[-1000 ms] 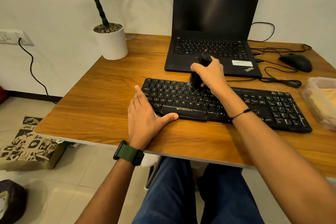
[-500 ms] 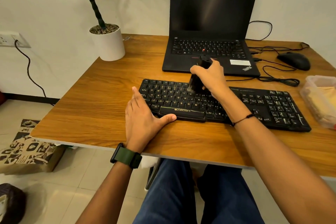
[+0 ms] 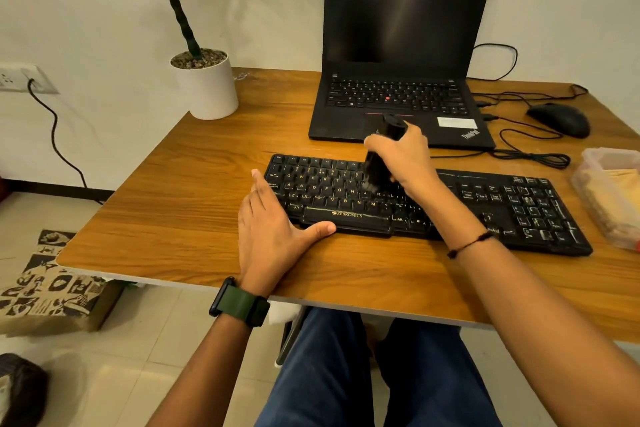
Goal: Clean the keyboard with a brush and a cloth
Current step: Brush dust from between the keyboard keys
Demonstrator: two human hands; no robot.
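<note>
right hand (image 3: 403,158) grips brush (image 3: 379,163), bristles on keyboard (image 3: 450,204) | left hand (image 3: 273,229) flat, fingers straight, against keyboard's left end

Showing a smooth wood-grain table (image 3: 194,218) with a soft sheen, a matt black plastic keyboard (image 3: 519,211) and laptop (image 3: 408,10), a glossy white plant pot (image 3: 207,90), and a cloudy clear plastic box (image 3: 609,191).

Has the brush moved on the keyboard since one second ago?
Yes: the brush slid toward the person, from the upper rows of the keyboard to its J-K row.
</note>
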